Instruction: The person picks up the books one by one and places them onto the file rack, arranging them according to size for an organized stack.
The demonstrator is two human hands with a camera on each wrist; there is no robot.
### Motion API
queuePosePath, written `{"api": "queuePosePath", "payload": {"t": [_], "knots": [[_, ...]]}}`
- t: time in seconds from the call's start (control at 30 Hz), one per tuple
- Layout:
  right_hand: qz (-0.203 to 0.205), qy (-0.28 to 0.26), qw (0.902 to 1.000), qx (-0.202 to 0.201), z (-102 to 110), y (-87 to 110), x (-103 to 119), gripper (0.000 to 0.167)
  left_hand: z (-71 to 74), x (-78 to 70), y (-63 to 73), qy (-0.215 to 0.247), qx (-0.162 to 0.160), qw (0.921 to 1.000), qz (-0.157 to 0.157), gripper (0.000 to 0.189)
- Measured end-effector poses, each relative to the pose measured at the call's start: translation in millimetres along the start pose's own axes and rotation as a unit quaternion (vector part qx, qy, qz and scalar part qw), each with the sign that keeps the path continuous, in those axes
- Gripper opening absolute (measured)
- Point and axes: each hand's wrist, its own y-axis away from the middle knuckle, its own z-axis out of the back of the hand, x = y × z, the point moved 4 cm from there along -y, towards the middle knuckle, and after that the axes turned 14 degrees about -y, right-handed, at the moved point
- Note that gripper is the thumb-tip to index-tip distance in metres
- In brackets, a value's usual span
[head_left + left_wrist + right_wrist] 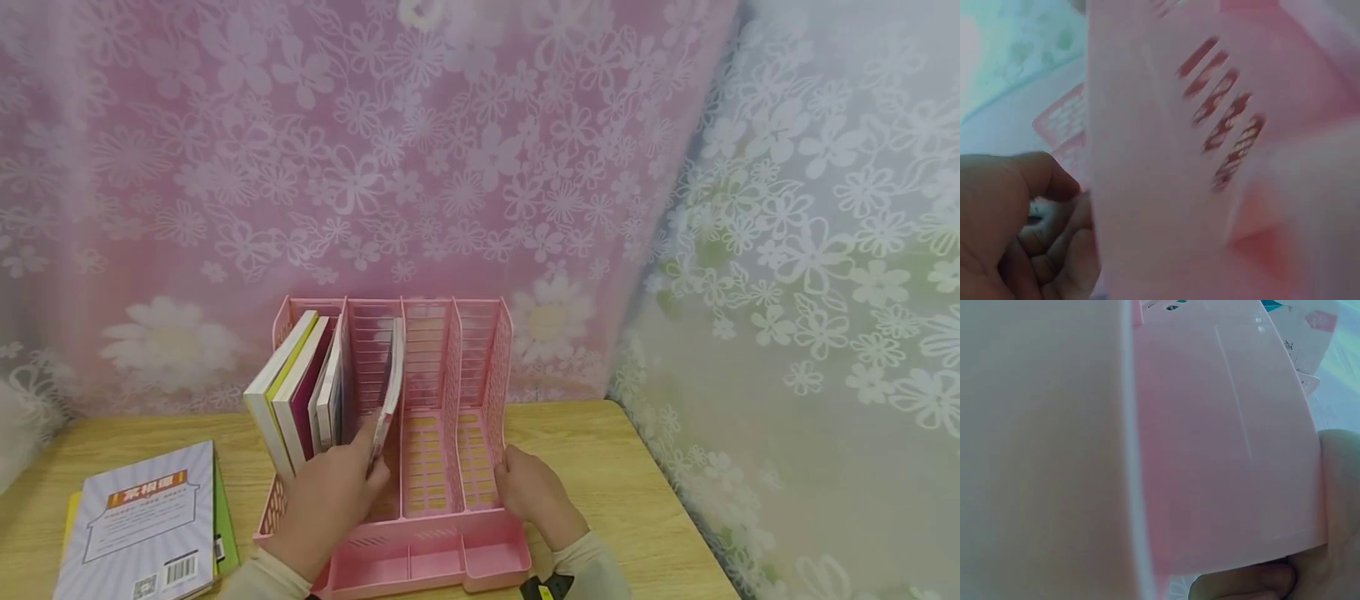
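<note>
Pink rack [435,527] (slotted): right hand [536,490] grips it, left hand [333,493] pinches a book [394,375].

The rack [431,528] is pink, one book [306,398] maroon, the desk [600,475] yellowish wood-grained, the curtain [420,175] pink with white flowers.

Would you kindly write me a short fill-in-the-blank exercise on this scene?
1. The left hand holds a thin book in the ____ slot from the left.
2. The right hand grips the side of the ____-coloured organizer.
3. Counted across, the organizer has ____ upright slots.
4. A flat pile of books lies to the ____ of the organizer.

Missing words: second; pink; four; left.
</note>
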Motion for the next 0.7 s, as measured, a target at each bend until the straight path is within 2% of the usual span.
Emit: {"api": "queuePosePath", "payload": {"t": [0.1, 0.17, 0.27, 0.4, 0.5, 0.53, 0.63, 0.7], "knots": [[0.001, 0.007, 1.0000, -0.004, 0, -0.8, -1, 0.022, -8.0, -9.3, 3.9, 0.003, 0.009, 0.9995, -0.029, 0.067], [0.002, 0.009, 0.9999, -0.007, 0, -1.4, -1, 0.022, -12.4, -12.0, 5.8, 0.009, 0.021, 0.9992, -0.031, 0.072], [0.003, 0.006, 1.0000, -0.006, 0, -2.1, 0, 0.023, -14.3, -7.7, 7.5, 0.013, 0.032, 0.9994, -0.004, 0.076], [-0.004, 0.004, 1.0000, -0.006, 0, -1.5, 1, 0.023, -8.1, -0.1, 8.0, 0.017, 0.043, 0.9987, 0.021, 0.072], [-0.013, 0.001, 0.9999, -0.002, -1, -0.4, 0, 0.022, 5.3, 4.2, 13.3, 0.018, 0.048, 0.9985, 0.017, 0.064], [-0.013, -0.001, 0.9999, 0.000, -1, -0.1, 0, 0.022, 12.7, 5.5, 16.7, 0.020, 0.058, 0.9980, 0.017, 0.059], [-0.005, -0.002, 1.0000, 0.003, -2, 0.2, -1, 0.023, 40.9, 15.5, 29.5, 0.042, 0.106, 0.9933, 0.020, 0.035], [0.000, -0.001, 1.0000, 0.003, -3, 0.2, -2, 0.023, 61.4, 30.4, 36.4, 0.055, 0.142, 0.9878, 0.032, 0.022]]}}
